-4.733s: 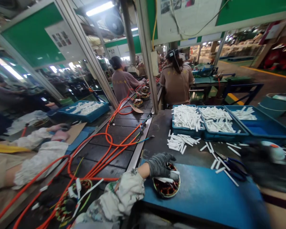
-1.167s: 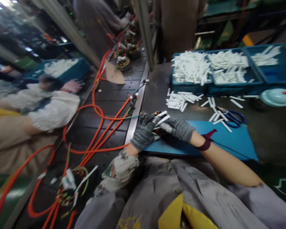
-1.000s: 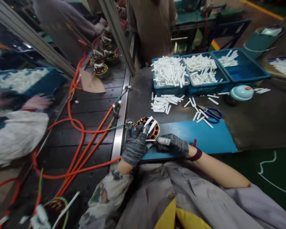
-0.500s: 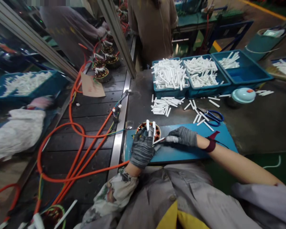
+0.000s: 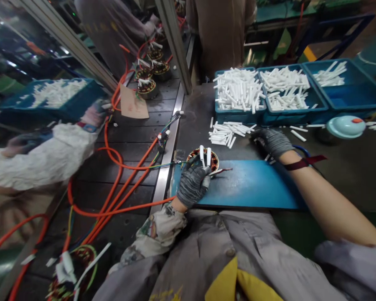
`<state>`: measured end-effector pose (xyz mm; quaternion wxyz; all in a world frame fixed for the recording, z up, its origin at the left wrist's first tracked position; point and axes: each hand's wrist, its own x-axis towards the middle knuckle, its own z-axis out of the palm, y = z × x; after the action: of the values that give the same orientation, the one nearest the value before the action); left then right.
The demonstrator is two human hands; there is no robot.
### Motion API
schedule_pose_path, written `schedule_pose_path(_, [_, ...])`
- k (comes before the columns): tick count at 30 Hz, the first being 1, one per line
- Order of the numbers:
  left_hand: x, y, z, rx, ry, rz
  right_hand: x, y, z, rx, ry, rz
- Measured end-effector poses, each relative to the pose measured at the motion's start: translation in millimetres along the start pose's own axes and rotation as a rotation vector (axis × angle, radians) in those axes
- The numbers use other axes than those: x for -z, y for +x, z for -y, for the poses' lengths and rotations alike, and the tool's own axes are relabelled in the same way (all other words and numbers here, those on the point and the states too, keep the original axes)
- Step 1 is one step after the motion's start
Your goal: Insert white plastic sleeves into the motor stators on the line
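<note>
Resting position: left hand [image 5: 192, 186] lies on the near-left corner of the blue mat [image 5: 253, 184]; its gloved fingers are curled around the near rim of the motor stator [image 5: 207, 159], so the grip is closed on that part.
Stator location: at the far-left corner of the mat, just beside the metal edge of the conveyor [image 5: 125, 167]; two white sleeves [image 5: 205, 155] stand upright out of it, above the left fingers.
Right hand: right hand [image 5: 273, 141] is stretched forward past the far edge of the mat onto the dark table [image 5: 194, 121]; fingers bent downward; whether the grip has hold of anything cannot be told, as the palm covers what lies under it.
Key relation: loose pile of white sleeves [image 5: 227, 133] lies just left of the right hand and beyond the stator; their long axes run mostly left to right; the right hand is nearer to the pile than the left.
Surroundings: three blue trays [image 5: 347, 94] of white sleeves stand farther back; blue-handled scissors [image 5: 301, 149] are mostly hidden behind the right wrist; a pale round lid [image 5: 345, 126] sits to the right; orange cables [image 5: 119, 167] loop over the conveyor.
Obscured: another person's white sleeve [image 5: 44, 154] at the left is blurred; stator windings are too small to make out.
</note>
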<state>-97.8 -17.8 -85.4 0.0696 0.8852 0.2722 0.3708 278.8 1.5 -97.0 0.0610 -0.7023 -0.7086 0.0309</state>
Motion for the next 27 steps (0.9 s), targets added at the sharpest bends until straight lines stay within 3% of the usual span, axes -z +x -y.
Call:
schedule_pose_path(4, [-4.3,-0.8,3.5,0.016,0.019,0.089,-5.2,1.0,-6.0,0.017,0.018,0.001])
schedule_pose_path(7, [-5.4,-0.7,3.8,-0.018,0.033,0.079,4.9,-5.9,8.2,0.042,0.069,-0.060])
schedule_pose_path(9, [-5.0,-0.7,3.0,-0.027,0.038,0.071,17.7,-22.1,32.5,0.046,0.204,-0.152])
schedule_pose_path(11, [-4.4,-0.7,1.8,0.006,0.037,0.094,31.3,-46.1,64.6,-0.007,0.603,-0.291])
schedule_pose_path(14, [-3.5,-0.2,-0.3,0.035,0.026,0.106,45.3,-79.7,108.5,0.082,0.707,-0.226])
schedule_pose_path(17, [-2.8,1.0,-1.4,0.028,0.026,0.079,46.9,-92.1,129.6,0.161,0.717,-0.231])
schedule_pose_path(21, [-1.9,2.2,-0.7,0.025,0.047,0.080,41.0,-84.4,127.3,0.260,0.685,-0.263])
schedule_pose_path(25, [-3.3,0.6,1.4,-0.039,0.074,0.055,39.5,-75.1,125.2,0.546,0.486,-0.259])
schedule_pose_path(27, [-5.9,-1.7,2.4,-0.044,0.083,0.071,38.4,-71.9,131.1,0.587,0.367,-0.181])
